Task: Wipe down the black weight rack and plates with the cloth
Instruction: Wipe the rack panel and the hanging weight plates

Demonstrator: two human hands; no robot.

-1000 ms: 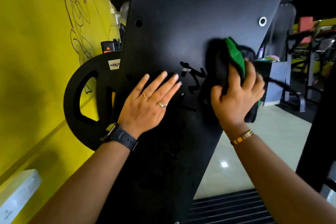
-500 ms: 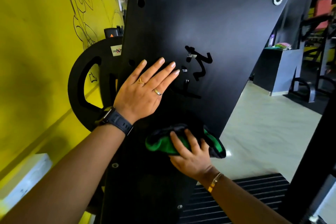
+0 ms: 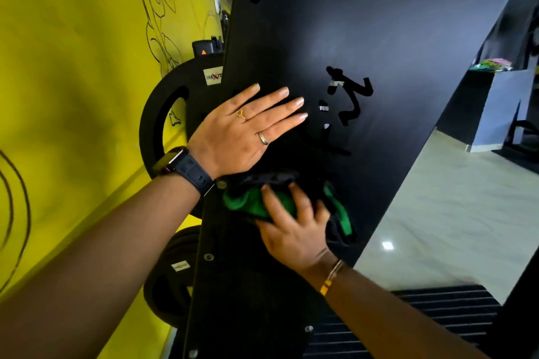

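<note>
The left grip (image 3: 236,137) lies flat and released on the black rack (image 3: 379,38); just below, the right grip (image 3: 294,230) grasps the green cloth (image 3: 250,204) against it.

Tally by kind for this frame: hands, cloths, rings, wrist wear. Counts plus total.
Hands: 2, left hand and right hand
Cloths: 1, green-and-black cloth
Rings: 2, gold ring and metal band ring, both on the left hand
Watches: 1, black smartwatch
Bangles: 1, gold bangle
Total: 7
</note>
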